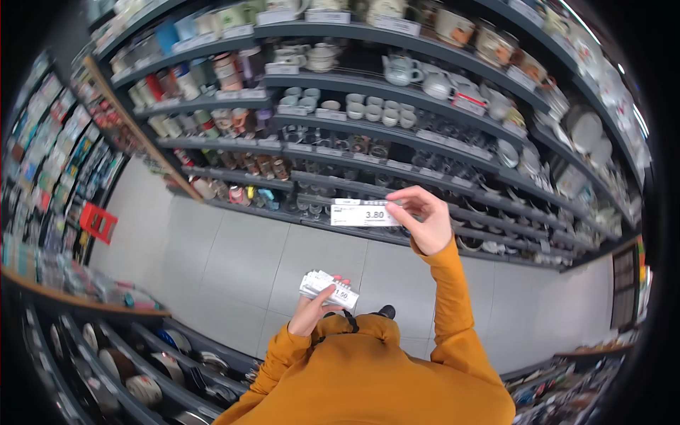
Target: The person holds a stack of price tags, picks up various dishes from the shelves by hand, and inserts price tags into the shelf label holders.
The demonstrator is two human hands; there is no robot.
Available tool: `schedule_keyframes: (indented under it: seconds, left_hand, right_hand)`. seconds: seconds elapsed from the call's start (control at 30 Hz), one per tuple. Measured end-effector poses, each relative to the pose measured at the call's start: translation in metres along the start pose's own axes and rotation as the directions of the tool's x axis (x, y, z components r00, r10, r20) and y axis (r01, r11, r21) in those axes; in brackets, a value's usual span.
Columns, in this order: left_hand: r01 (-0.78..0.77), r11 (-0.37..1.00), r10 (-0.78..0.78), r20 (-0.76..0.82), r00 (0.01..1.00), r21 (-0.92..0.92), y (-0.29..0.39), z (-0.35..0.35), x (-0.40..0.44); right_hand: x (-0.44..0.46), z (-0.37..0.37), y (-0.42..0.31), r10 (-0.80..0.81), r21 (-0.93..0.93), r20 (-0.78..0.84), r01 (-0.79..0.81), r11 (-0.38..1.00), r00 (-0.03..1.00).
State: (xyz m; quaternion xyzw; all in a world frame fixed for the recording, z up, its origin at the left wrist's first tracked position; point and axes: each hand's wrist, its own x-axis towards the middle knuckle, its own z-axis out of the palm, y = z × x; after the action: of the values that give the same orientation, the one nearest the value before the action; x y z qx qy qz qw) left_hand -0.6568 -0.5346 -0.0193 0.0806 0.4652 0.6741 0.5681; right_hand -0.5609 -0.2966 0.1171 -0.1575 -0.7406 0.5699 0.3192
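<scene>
My right hand (423, 216) is raised in front of the shelves, thumb and fingers pinching the right end of a white price tag (360, 214) that reads 3.80. Lower down and to the left, my left hand (316, 309) grips a stack of similar white price tags (328, 287), with the thumb across the top one. The two hands are well apart. Behind the single tag run the lower shelf edges, with glassware partly hidden by it.
Tall shelves (354, 160) curve across the front, holding cups (355, 107), teapots (401, 71), bottles and plates. A red stool (98, 223) stands on the tiled floor (241, 244) at the left. Shelves with pans and dishes (144, 389) lie at the lower left.
</scene>
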Motion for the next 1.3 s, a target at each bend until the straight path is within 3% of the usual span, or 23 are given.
schedule_keyframes:
  seconds: [0.2, 0.23, 0.5, 0.6, 0.7, 0.9, 1.0, 1.3]
  left_hand:
    - [0.05, 0.99, -0.056, -0.047, 0.997, -0.135, -0.013, 0.002, 0.008]
    - [0.08, 0.991, -0.082, -0.023, 0.996, -0.104, -0.015, 0.004, 0.012]
    - [0.188, 0.958, -0.222, 0.145, 0.964, 0.217, -0.01, 0.05, 0.048]
    - [0.147, 0.932, -0.22, 0.194, 0.956, 0.331, -0.016, 0.093, 0.059]
    - [0.111, 0.907, -0.234, 0.265, 0.936, 0.406, -0.04, 0.141, 0.073]
    - [0.061, 0.914, -0.253, 0.447, 0.858, 0.4, -0.14, 0.277, 0.075]
    - [0.055, 0.917, -0.251, 0.463, 0.85, 0.395, -0.186, 0.341, 0.072]
    - [0.014, 0.871, -0.264, 0.444, 0.856, 0.491, -0.237, 0.453, 0.109]
  right_hand:
    - [-0.017, -0.027, 0.013, 0.056, 0.083, -0.085, -0.049, 0.995, 0.995]
    - [-0.024, -0.033, 0.013, 0.091, 0.15, -0.113, -0.073, 0.986, 0.989]
    - [-0.101, -0.112, 0.02, 0.132, 0.122, -0.301, -0.1, 0.988, 0.944]
    - [-0.139, -0.147, 0.023, 0.158, 0.202, -0.363, -0.088, 0.975, 0.918]
    - [-0.184, -0.191, 0.031, 0.061, 0.104, -0.409, -0.019, 0.994, 0.91]
    - [-0.278, -0.267, 0.043, 0.298, 0.248, -0.476, -0.199, 0.948, 0.828]
    - [-0.323, -0.302, 0.049, 0.415, 0.325, -0.473, -0.283, 0.902, 0.778]
    - [-0.359, -0.397, 0.076, 0.398, 0.352, -0.619, -0.214, 0.911, 0.677]
